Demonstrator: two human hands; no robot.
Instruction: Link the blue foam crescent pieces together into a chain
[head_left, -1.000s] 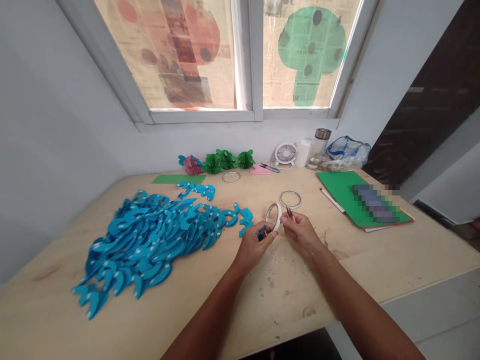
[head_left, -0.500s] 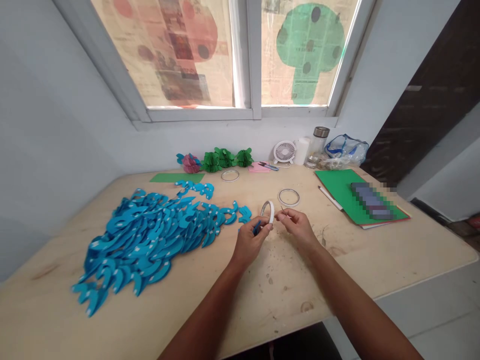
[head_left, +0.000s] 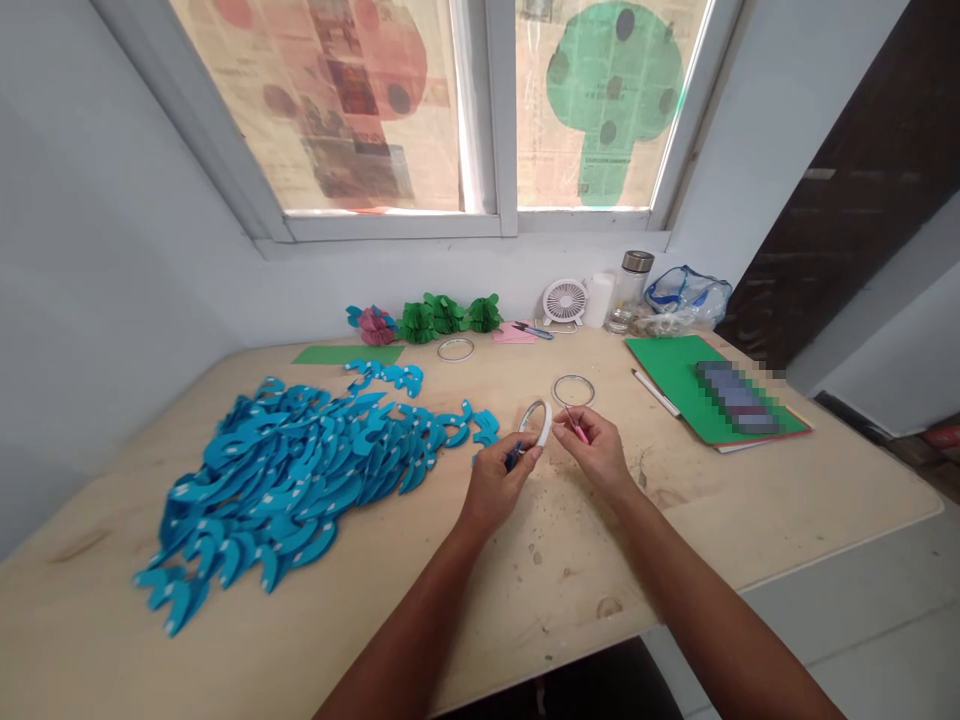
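Note:
My left hand [head_left: 501,478] grips a narrow roll of white double-sided tape [head_left: 545,427] upright between thumb and fingers. A blue paper piece [head_left: 513,457] is tucked in the same hand, mostly hidden by the fingers. Close on the right, my right hand [head_left: 596,452] is closed around a small tool with a pink handle [head_left: 580,433] and a thin dark tip; its exact kind is unclear. The right thumb and fingertips are near the roll's right edge. To the left lies a large heap of curved blue paper pieces [head_left: 300,470] with small white patches.
Two more thin tape rolls [head_left: 574,378] lie farther back. Green and pink paper flowers [head_left: 447,313], a small fan [head_left: 565,302] and a glass bottle [head_left: 628,290] stand along the wall. Green sheets [head_left: 675,385] carry a blurred item on the right, beside a white pen [head_left: 655,393].
My right hand has turned slightly, so the pink handle now shows in it. The tape roll stays in my left hand. The whole view has shifted a little.

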